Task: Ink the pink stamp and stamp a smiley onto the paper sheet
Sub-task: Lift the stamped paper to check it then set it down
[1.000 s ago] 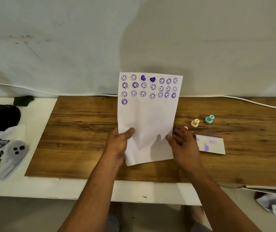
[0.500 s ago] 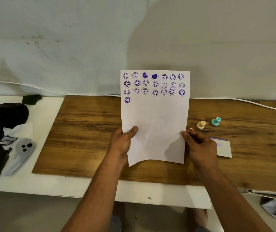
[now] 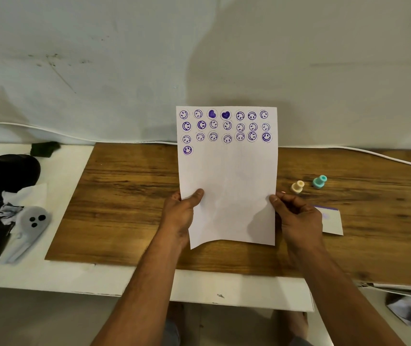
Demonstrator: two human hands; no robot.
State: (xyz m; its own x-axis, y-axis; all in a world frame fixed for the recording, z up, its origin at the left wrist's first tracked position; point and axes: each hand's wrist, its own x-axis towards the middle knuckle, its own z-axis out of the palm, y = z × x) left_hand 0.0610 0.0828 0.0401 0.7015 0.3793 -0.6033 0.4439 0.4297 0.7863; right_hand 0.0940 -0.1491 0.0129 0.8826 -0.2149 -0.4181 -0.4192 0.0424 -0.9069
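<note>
The paper sheet (image 3: 227, 176) is held upright, long axis vertical, pinched at its lower edges by left hand (image 3: 183, 213) and right hand (image 3: 296, 218); a pink speck (image 3: 283, 192), possibly the pink stamp, is seen beside the right knuckles, nearer that hand.

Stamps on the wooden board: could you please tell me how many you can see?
2 clearly: a cream stamp and a teal stamp, lying side by side right of the paper sheet. A pink speck by the right hand may be a third, mostly hidden.
</note>
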